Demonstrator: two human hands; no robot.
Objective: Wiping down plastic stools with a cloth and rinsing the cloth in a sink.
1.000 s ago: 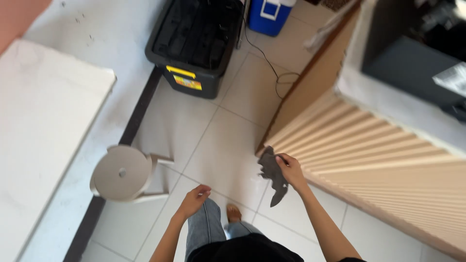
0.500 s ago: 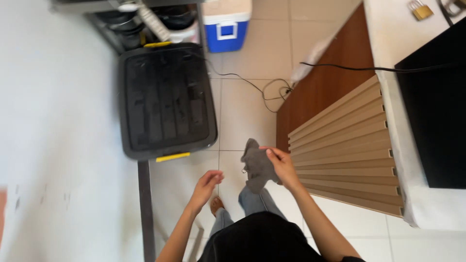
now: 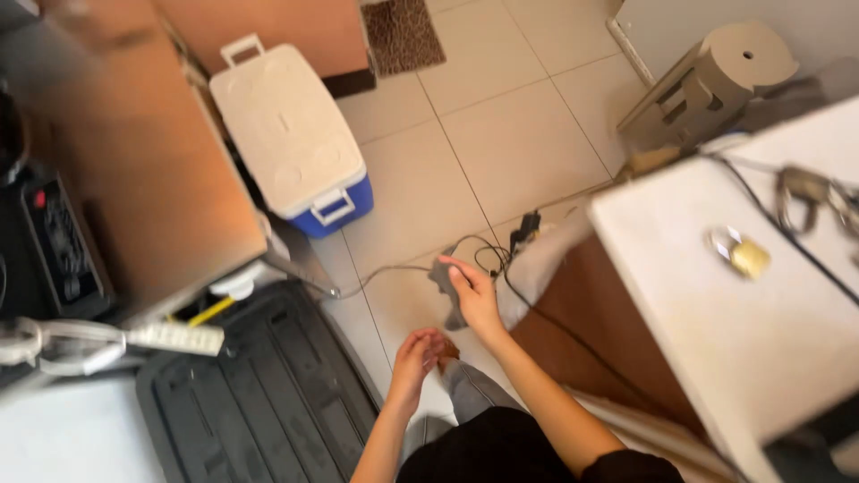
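Observation:
My right hand (image 3: 474,298) holds a crumpled grey cloth (image 3: 445,284) out in front of me, above the tiled floor and beside the corner of a white-topped counter (image 3: 716,331). My left hand (image 3: 417,355) hangs lower and closer to my body, fingers loosely curled, holding nothing. It hovers over my leg and foot. A black cable (image 3: 501,259) runs across the floor just beyond the cloth.
A blue cooler with a white lid (image 3: 291,139) stands on the floor ahead. A black plastic bin lid (image 3: 259,402) lies at lower left under a brown shelf (image 3: 134,170). A brass padlock (image 3: 747,257) and keys lie on the counter. A paper roll (image 3: 743,58) stands far right.
My head has turned, so the view swung from the slatted panel and black bin toward the cooler and counter top. The right hand still holds the grey cloth; the left stays free.

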